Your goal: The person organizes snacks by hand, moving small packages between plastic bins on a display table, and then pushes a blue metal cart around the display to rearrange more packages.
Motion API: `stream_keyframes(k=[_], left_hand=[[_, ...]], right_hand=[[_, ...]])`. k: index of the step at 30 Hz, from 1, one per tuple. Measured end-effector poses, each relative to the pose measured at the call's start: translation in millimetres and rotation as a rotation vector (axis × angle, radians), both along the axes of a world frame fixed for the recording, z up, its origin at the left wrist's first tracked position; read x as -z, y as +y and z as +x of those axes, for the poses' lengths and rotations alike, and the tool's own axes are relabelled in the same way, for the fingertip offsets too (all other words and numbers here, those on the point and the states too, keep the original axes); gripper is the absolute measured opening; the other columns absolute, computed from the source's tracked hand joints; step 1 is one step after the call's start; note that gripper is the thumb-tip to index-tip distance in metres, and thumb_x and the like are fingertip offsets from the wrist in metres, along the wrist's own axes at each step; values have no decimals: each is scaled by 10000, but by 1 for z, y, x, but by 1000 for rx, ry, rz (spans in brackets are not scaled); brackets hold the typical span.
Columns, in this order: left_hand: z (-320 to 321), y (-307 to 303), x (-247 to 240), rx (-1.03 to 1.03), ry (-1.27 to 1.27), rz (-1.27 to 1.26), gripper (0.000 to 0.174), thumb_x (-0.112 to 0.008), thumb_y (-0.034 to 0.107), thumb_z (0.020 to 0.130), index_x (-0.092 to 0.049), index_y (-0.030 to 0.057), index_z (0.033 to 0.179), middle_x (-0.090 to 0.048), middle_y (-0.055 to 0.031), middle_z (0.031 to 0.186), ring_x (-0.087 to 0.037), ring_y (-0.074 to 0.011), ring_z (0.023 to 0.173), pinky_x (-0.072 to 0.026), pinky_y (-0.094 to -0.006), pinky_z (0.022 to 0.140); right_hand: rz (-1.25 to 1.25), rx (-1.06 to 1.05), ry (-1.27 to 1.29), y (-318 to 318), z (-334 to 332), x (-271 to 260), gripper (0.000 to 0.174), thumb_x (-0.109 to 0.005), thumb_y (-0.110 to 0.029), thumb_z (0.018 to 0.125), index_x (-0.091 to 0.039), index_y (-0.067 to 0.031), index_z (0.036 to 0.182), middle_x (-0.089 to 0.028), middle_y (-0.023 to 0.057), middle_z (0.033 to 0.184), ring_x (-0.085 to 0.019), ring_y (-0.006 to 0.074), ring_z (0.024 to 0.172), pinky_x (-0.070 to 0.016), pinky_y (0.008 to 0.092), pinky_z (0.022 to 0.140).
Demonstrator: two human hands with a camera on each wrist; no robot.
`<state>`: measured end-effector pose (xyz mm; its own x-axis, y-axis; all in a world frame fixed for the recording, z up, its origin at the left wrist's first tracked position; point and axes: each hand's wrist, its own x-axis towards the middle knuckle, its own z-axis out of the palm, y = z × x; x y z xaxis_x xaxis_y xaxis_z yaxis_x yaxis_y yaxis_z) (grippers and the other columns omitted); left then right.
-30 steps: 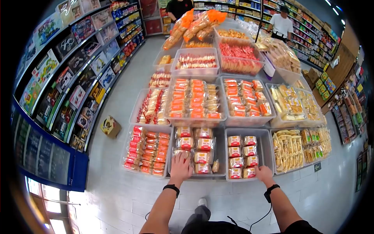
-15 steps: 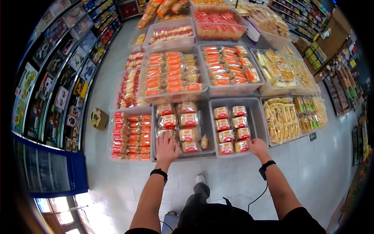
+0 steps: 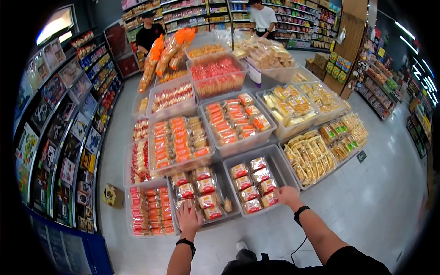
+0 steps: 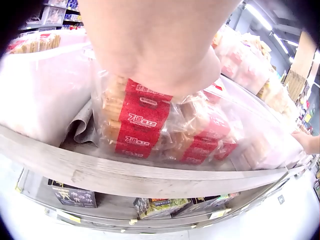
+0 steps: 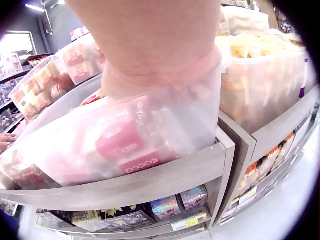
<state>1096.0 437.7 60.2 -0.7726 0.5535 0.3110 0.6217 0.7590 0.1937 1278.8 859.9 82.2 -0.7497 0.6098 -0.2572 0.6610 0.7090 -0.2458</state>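
In the head view, my left hand (image 3: 189,219) rests with extended fingers on the lower left packs in a grey-lined bin of clear packs with red and white labels (image 3: 206,185). The left wrist view shows the hand (image 4: 160,45) above stacked red-label packs (image 4: 140,120); its fingertips are hidden. My right hand (image 3: 288,196) is at the right side of the neighbouring bin (image 3: 285,167), beside the lower right pack (image 3: 269,199). In the right wrist view that hand (image 5: 150,45) reaches over the translucent bin wall (image 5: 200,117), its fingers hidden.
Orange-label packs (image 3: 178,142) fill a raised bin behind. A bin of red and orange packs (image 3: 151,211) stands at left, yellow packs (image 3: 309,158) at right. A carton (image 3: 112,196) is on the floor. Two people stand beyond the display.
The head view has tilted and turned, bringing the far shelves and two people back into sight. Both hands stay at the same packs and bins.
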Motion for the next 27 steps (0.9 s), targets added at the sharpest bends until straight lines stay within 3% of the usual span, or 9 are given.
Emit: stream_keyframes(k=[14, 27], left_hand=[[1, -1, -1, -8, 18, 6, 432, -581, 293, 820, -673, 72, 1178, -521, -203, 1410, -446, -386, 1332, -346, -555, 1078], [1, -2, 6, -8, 34, 27, 423, -584, 297, 830, -673, 71, 1176, -536, -200, 1385, -452, -390, 1311, -348, -558, 1074]], right_hand=[[35, 30, 77, -3, 4, 2, 542, -499, -541, 924, -771, -81, 834, -727, 179, 843, -697, 399, 845, -551, 499, 767], [108, 51, 218, -6, 5, 4, 475, -526, -475, 922, -754, -96, 750, -708, 176, 767, -686, 410, 759, -547, 513, 717]])
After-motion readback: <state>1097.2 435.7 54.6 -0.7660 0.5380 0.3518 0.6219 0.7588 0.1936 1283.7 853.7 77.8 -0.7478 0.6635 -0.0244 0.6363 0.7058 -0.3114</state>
